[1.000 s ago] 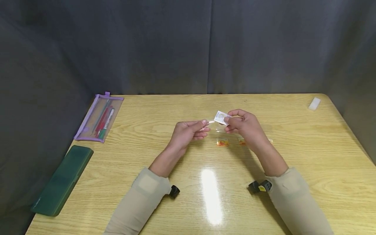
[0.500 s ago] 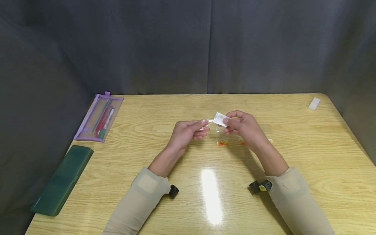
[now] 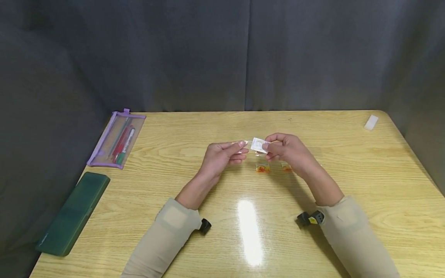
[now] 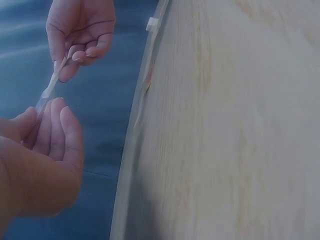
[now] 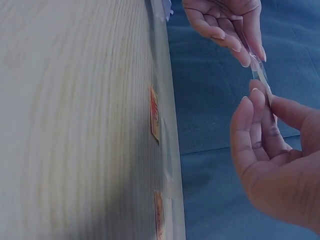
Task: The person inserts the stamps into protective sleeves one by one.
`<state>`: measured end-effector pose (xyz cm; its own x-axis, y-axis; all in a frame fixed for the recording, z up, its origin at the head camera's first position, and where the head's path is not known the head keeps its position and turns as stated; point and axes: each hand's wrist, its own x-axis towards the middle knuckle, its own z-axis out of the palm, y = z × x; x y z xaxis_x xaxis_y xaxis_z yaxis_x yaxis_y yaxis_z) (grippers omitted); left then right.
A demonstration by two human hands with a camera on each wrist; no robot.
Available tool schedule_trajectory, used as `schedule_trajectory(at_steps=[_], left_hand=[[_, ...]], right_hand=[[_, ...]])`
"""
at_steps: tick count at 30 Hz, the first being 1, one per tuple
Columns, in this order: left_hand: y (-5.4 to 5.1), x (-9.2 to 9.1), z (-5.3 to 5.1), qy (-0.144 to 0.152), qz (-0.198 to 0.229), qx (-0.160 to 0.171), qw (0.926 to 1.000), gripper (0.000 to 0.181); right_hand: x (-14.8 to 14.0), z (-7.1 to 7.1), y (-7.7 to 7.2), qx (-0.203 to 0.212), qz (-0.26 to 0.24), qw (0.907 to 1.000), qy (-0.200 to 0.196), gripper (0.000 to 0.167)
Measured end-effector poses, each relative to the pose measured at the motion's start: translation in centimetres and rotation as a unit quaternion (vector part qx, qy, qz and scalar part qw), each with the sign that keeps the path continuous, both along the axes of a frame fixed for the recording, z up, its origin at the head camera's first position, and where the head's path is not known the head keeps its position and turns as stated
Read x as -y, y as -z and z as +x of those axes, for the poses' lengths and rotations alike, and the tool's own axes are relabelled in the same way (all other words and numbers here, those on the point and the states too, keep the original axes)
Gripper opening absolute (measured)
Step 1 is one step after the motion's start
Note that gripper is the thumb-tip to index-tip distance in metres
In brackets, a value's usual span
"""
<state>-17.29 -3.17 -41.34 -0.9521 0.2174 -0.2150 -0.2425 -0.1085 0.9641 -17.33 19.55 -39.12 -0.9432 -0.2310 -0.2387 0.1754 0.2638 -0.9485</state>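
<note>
I had the left forearm (image 3: 192, 192) and the right forearm (image 3: 325, 187) slanting forward and inward. The left hand's grip (image 3: 219, 157) pinched, thumb on top, fingers beneath; the right hand's grip (image 3: 290, 151) pinched opposite, thumb pressed toward its bent fingers, the hands near but apart.

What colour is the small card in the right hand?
The small card is mostly white, with faint yellowish printing; the head view shows it best.
</note>
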Motion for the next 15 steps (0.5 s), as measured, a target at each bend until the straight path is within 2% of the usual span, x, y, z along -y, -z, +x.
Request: schedule_trajectory(at_steps=[8,15], left_hand=[[-0.23,-0.01,-0.43,0.003,-0.003,-0.010,0.9999,0.025],[-0.20,0.04,-0.36,-0.014,-0.002,-0.006,0.9999,0.029]], right_hand=[[0.34,0.02,-0.20,-0.013,0.008,0.9999,-0.005,0.027],[0.49,0.06,-0.09,-0.006,0.014,0.9999,-0.005,0.026]])
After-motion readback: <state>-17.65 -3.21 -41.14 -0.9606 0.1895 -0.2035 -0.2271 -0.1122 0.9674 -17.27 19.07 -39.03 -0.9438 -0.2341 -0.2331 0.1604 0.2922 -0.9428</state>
